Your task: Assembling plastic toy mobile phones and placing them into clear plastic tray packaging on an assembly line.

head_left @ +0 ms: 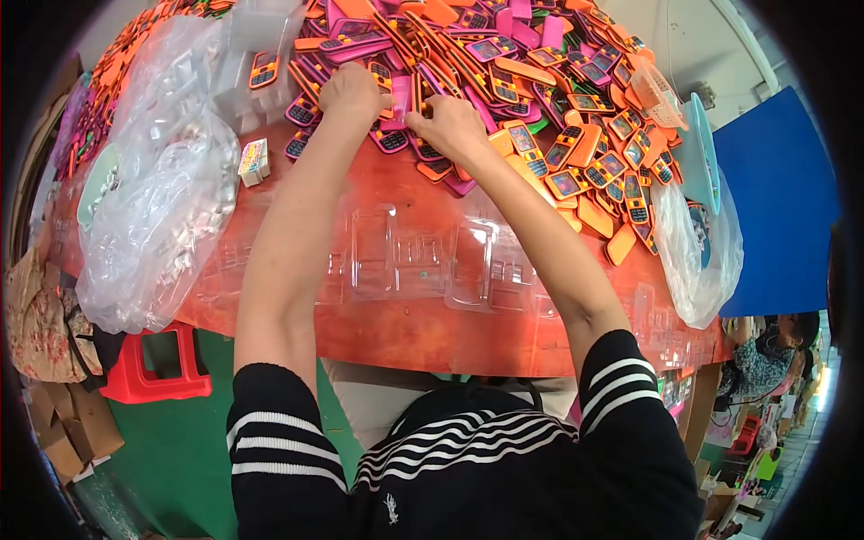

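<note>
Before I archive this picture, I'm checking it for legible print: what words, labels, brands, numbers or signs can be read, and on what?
No text is clear enough to quote.
Toy phones: tiny marks on keys and screens, too small to read.
Small white-edged block: colourful print, too small and blurred to read.
Black shirt: a small white emblem, no legible letters.

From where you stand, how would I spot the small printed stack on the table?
On the red table, find the big clear plastic bag at left. Just right of it sits the small printed stack: white-sided and boxy, unlike the flat orange and purple toy phones nearby.
</note>
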The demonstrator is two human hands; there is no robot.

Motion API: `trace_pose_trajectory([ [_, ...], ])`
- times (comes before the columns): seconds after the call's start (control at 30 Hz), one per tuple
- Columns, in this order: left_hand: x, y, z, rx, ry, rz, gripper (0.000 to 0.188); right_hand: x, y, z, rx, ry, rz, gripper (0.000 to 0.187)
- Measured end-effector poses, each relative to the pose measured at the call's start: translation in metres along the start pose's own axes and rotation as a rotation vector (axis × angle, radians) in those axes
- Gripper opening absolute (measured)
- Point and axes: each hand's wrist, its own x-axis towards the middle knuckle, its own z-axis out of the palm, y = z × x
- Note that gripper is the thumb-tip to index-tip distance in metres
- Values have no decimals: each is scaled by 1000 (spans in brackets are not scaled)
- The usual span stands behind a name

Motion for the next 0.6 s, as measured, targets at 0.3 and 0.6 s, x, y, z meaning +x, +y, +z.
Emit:
trace_pose_trajectory([
  [0.3, 2, -28, 8, -459, -141, -34, 43, -20, 24, -19, 921, -95, 262, 35],
  [0.6, -83, -111, -56, -1139, 133, -28, 42, -66, -18, -23, 1370, -268, 368, 32],
])
